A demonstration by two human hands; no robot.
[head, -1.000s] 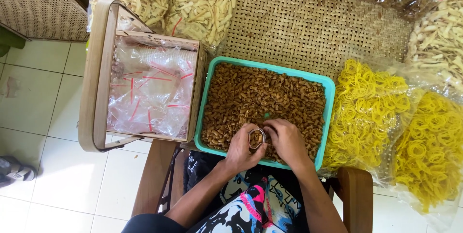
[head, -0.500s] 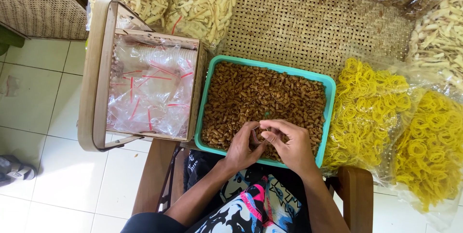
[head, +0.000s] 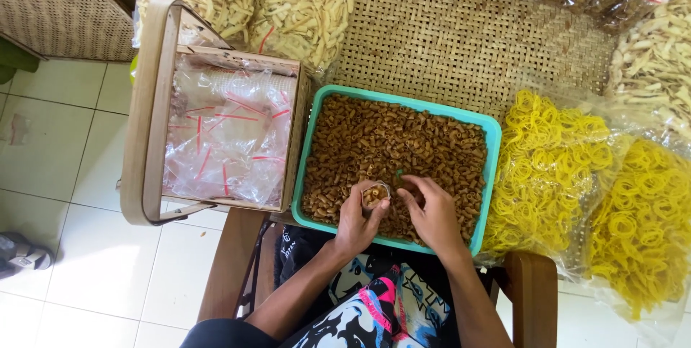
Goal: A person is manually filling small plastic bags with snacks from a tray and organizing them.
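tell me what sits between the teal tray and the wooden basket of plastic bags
Nothing in the head view: the teal tray and wooden basket stand side by side, rims nearly touching.

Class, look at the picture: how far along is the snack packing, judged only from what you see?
Done: no small filled bag shows. In hand: the left hand holds open a small clear bag partly filled with brown snacks; the right hand rests in the teal tray. Left: the tray is nearly full, and empty bags fill the basket.
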